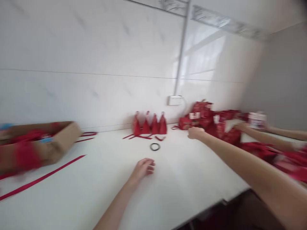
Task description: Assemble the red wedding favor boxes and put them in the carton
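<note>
My left hand is over the white table, fingers loosely curled and a little apart, with nothing visible in it. Beyond it a black ring lies flat on the tabletop. My right hand reaches out to the right, beside a red box and a heap of red gift bags. Its fingers look closed, but blur and the angle hide whatever they might hold. Near the wall stand several small red cone-shaped pouches with top loops, with short red ribbons in front of them.
At left is a cardboard box with red material inside. A long red ribbon lies before it. Another person's arm reaches in at right, over more red bags. A white socket box sits on the wall.
</note>
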The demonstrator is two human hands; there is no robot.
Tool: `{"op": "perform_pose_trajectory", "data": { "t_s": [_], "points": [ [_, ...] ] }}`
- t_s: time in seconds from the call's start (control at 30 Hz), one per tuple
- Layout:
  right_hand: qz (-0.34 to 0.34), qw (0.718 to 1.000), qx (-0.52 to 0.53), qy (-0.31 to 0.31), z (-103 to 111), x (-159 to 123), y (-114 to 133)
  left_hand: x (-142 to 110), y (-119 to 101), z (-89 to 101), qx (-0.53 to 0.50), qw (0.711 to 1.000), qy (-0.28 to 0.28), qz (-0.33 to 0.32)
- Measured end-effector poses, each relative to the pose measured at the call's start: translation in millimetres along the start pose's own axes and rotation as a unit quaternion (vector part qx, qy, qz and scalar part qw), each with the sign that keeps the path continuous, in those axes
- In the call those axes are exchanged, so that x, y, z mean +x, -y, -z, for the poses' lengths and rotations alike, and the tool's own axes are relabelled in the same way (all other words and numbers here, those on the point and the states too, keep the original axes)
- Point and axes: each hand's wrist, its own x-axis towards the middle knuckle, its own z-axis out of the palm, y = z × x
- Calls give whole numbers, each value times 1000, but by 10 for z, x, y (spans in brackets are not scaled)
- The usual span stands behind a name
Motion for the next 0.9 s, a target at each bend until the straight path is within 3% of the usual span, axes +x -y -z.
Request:
{"op": "perform_pose_trajectory", "data": {
  "t_s": [0.07, 0.13, 0.3, 0.43, 0.6, 0.9],
  "points": [
    [-108, 990, -31, 83, -83, 88, -264, 73, -17, 31, 8, 1000, 12, 2],
    [-197, 971, -51, 127, -197, 135, -483, 132, -31, 50, 14, 1000, 20, 2],
    [-308, 941, -72, 118, -437, 83, -796, 129, -59, 60, 31, 999, 1, 17],
    [-345, 933, -65, 83, -453, 125, -980, 165, -53, 80, 28, 999, -6, 29],
    [-364, 929, -48, 48, -296, 254, -1208, 255, 18, 130, 24, 999, -2, 27],
    [-364, 926, -13, 100, -178, 295, -1354, 331, 79, 200, 31, 998, 16, 43]
  ]
}}
